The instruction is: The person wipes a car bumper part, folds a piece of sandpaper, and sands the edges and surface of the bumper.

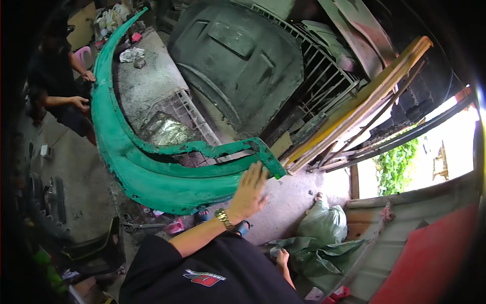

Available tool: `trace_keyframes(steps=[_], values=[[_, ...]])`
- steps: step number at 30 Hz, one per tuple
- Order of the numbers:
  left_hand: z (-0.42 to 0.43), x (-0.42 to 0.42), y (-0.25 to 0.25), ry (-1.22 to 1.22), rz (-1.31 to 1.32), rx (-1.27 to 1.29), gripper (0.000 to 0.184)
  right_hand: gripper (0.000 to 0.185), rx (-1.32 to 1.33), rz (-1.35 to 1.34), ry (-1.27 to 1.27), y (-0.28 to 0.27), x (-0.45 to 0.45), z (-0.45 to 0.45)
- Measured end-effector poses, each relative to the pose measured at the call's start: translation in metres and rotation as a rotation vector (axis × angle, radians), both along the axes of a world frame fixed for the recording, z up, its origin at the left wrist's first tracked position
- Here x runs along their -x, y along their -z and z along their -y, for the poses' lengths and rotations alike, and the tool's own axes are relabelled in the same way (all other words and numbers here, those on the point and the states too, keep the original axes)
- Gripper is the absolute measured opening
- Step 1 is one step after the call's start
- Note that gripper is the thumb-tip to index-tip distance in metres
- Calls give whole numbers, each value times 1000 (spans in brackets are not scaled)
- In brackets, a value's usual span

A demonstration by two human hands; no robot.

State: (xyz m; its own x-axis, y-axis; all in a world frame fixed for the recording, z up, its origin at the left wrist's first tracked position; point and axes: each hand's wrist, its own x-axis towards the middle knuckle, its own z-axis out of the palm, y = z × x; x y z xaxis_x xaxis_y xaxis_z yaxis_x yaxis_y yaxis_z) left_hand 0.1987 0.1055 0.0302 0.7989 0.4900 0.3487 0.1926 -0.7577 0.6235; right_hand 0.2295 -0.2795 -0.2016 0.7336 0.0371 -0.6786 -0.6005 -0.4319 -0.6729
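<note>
A long curved green car bumper (136, 175) with chipped, dark edges stretches across the view. My left hand (248, 190), with a gold watch (224, 219) at its wrist, is stretched flat with fingers extended at the bumper's near right end; whether it touches the surface I cannot tell. Low beside my body, my right hand (283, 259) has curled fingers next to a dark green sheet (324, 253). What it holds, if anything, is hidden. At the far left, another person's hands (81, 103) are at the bumper's other arm.
A black car hood (238, 61) leans behind the bumper, beside a metal grille (329, 76). Yellow-edged panels (364, 101) lean to the right. A pale full sack (324, 223) sits on the floor. Dark car parts (96, 248) and tools (136, 224) lie at left.
</note>
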Motion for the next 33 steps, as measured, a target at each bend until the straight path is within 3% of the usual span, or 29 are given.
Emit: trace_keyframes(steps=[1,3,5,7,11,12,13,15,17,21,23,24,25,27,28,29,31,33], values=[[7,2,5,-11,-12,-14,75,27,26,4,0,3,-1,1],[22,6,18,407,12,-46,76,33,46,-42,-60,10,-9,7],[26,9,21,482,-43,-63,73,37,32,-35,-6,20,-14,13],[20,12,16,274,70,-131,67,37,-27,-35,-46,37,-23,25],[-2,26,10,128,-26,-34,64,16,11,125,-231,5,-29,14],[-6,32,15,105,-42,-72,62,10,32,310,-319,17,-31,17],[-10,37,20,88,-55,-111,60,13,-11,244,-259,27,-35,23],[-15,57,26,3,-63,-100,56,14,74,247,-421,40,-49,38],[-21,82,36,-68,-63,-88,52,15,37,266,-418,59,-54,47],[-38,142,62,-387,-83,-35,40,19,103,371,-543,86,-78,61],[-59,172,83,-585,-186,-26,42,19,179,506,-681,96,-93,65],[-70,184,87,-676,-315,20,44,19,206,601,-884,97,-103,66],[-83,192,90,-763,-443,67,47,19,198,604,-885,100,-108,65],[-109,200,110,-783,-555,40,55,22,-46,248,-480,57,-111,44],[-114,199,113,-797,-669,19,63,22,44,363,-549,102,-125,56],[-111,187,110,-794,-666,12,63,22,39,364,-543,99,-128,54],[-98,145,95,-904,-713,141,81,23,-29,53,-164,81,-130,40],[-67,106,67,-888,-695,199,102,23,-24,97,-165,73,-131,39]])
